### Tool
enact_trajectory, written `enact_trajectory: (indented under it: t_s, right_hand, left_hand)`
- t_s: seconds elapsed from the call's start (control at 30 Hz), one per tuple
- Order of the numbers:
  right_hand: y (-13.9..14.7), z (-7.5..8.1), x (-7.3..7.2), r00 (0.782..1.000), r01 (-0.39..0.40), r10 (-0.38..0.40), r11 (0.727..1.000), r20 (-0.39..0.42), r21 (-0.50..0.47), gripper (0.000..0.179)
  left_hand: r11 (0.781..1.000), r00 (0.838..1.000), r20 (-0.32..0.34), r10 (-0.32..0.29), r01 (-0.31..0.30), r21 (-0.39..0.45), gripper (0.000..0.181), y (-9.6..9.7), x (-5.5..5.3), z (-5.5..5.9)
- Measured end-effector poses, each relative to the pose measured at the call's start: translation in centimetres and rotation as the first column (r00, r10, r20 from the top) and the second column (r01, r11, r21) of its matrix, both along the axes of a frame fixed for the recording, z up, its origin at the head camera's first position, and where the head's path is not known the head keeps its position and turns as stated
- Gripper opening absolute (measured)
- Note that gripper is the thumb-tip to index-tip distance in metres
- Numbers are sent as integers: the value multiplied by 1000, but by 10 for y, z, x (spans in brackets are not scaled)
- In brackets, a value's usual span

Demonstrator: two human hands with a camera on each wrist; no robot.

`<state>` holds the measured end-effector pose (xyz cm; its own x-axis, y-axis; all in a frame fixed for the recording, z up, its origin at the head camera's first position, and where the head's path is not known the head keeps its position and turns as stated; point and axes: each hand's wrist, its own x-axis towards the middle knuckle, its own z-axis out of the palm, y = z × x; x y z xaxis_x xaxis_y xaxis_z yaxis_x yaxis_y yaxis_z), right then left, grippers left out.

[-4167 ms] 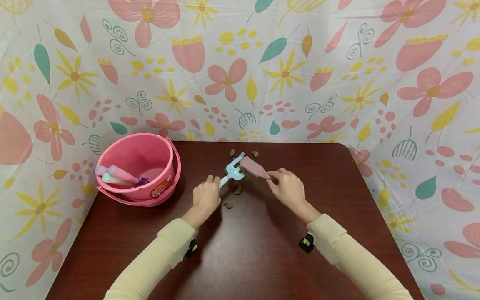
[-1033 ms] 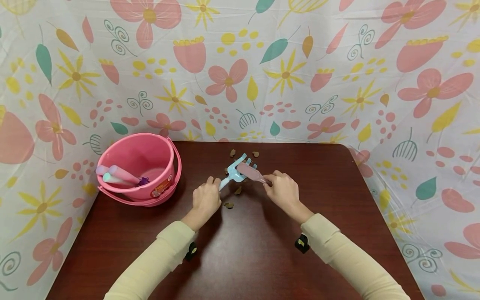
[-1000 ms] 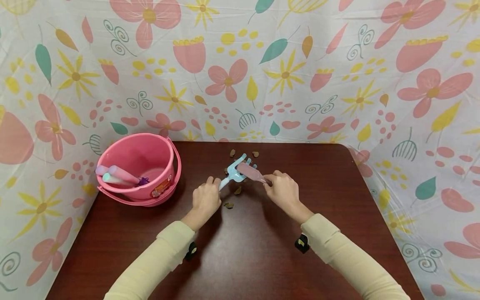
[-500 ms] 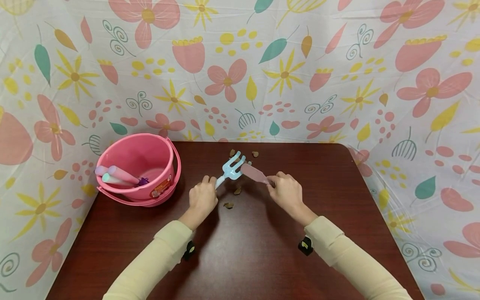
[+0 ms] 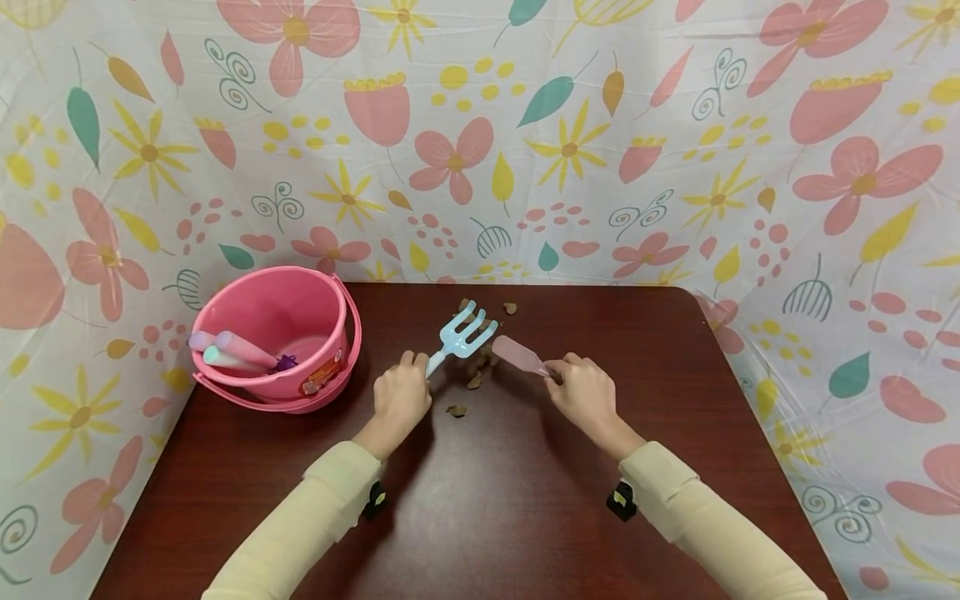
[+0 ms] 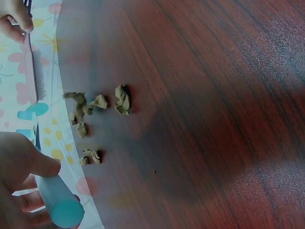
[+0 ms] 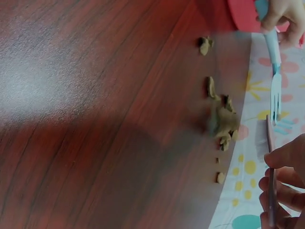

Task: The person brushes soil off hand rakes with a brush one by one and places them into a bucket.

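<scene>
My left hand (image 5: 402, 393) grips the white handle of a light blue toy garden fork (image 5: 463, 333), its tines pointing up and to the right above the table. In the left wrist view the handle's teal end (image 6: 67, 213) pokes out of the fist. My right hand (image 5: 583, 392) holds a flat pink brush (image 5: 519, 355) by its thin handle, head towards the fork; short bristles (image 6: 40, 78) show along one side. Below both tools lie several brown, clay-like crumbs (image 6: 122, 100). One clump (image 7: 223, 120) looks blurred in the right wrist view.
At the left of the dark wooden table (image 5: 487, 508) stands a pink bucket (image 5: 330, 367) with its handle down. Pastel tool handles (image 5: 243, 350) lean inside it. A flowered cloth (image 5: 465, 242) hangs behind and around the table.
The fork and brush, which overlapped earlier, have drawn apart: the fork moved left, the brush right. More brown crumbs now show on the table between and below them.
</scene>
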<state>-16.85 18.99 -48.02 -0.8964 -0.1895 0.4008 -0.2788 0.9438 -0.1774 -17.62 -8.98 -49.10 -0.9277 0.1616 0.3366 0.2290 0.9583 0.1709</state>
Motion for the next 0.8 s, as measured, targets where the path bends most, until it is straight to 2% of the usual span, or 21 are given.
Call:
enact_trajectory:
  t_s: [0.53,0.67,0.8]
  right_hand:
    - [6,-3,-1,1000,14,-14,1000,-21,-23,20]
    - [6,-3,-1,1000,19,-20,999,-18,-32,21]
    - [8,-3,-1,999,27,-28,998,-25,-50,21]
  left_hand:
    - [1000,998,57,-2,0,26,26,1,2,-3]
    - [998,997,75,-4,0,60,27,2,2,-4]
    - [993,992,122,-6,-9,117,28,2,1,-4]
